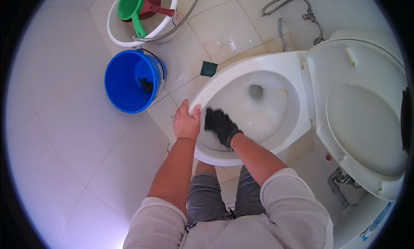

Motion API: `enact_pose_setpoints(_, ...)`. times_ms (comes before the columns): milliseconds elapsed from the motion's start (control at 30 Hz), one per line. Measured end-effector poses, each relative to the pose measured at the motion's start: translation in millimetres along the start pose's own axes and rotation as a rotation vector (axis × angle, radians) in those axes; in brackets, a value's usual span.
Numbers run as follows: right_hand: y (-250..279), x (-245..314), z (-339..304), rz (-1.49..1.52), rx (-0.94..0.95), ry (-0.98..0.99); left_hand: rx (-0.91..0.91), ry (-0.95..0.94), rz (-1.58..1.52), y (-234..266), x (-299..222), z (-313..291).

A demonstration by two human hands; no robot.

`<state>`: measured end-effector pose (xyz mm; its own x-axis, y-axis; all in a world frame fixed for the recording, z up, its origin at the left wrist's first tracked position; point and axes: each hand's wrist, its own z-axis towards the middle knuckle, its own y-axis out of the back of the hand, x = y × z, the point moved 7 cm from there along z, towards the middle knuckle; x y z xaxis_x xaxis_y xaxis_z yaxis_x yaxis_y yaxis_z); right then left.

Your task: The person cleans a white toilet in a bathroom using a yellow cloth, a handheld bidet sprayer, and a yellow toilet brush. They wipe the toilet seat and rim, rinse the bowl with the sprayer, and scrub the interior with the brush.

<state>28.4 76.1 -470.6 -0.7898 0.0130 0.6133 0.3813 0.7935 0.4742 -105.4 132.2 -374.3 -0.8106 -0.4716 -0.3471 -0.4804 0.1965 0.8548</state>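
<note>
A white toilet bowl [241, 61] stands in front of me with its seat and lid [366, 128] raised to the right. My bare left hand [186, 123] grips the bowl's left rim, the thumb on top and the fingers over the outer side. Inside the bowl, close to that rim, my right hand [222, 126] wears a black knitted glove. Its fingers press a dark flat pad [209, 119] against the inner left wall. Glove and pad are close in colour, so the pad's outline is partly lost. Water sits around the drain hole [255, 92].
A blue bucket [113, 81] on the tiled floor holds a dark crumpled item. Behind it, a white tub [111, 29] carries a green dipper [130, 5] and a dark red dipper [161, 10]. A metal hose [183, 22] crosses the tub. A dark green scouring pad [208, 68] lies beside the bowl.
</note>
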Motion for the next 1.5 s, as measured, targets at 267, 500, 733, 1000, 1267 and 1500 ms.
enact_pose_setpoints(267,44,44,23,0.184,-0.399,0.303,-0.015,0.003,-0.032,1,0,5)
enact_pose_setpoints(500,-13,61,-39,-0.387,0.041,0.668,0.016,0.019,-0.038,6,-4,5)
enact_pose_setpoints(733,14,63,33,-0.238,-0.216,0.642,-0.022,-0.014,-0.027,7,-4,5)
enact_pose_setpoints(1000,108,7,48,-0.254,-0.427,0.593,-0.037,-0.033,-0.029,5,-5,7)
enact_pose_setpoints(1267,161,-96,-6,-0.455,-0.801,-0.369,0.038,0.041,-0.062,8,-3,5)
enact_pose_setpoints(1500,68,-24,53,-0.794,-0.358,-0.363,0.026,0.019,-0.088,5,-1,5)
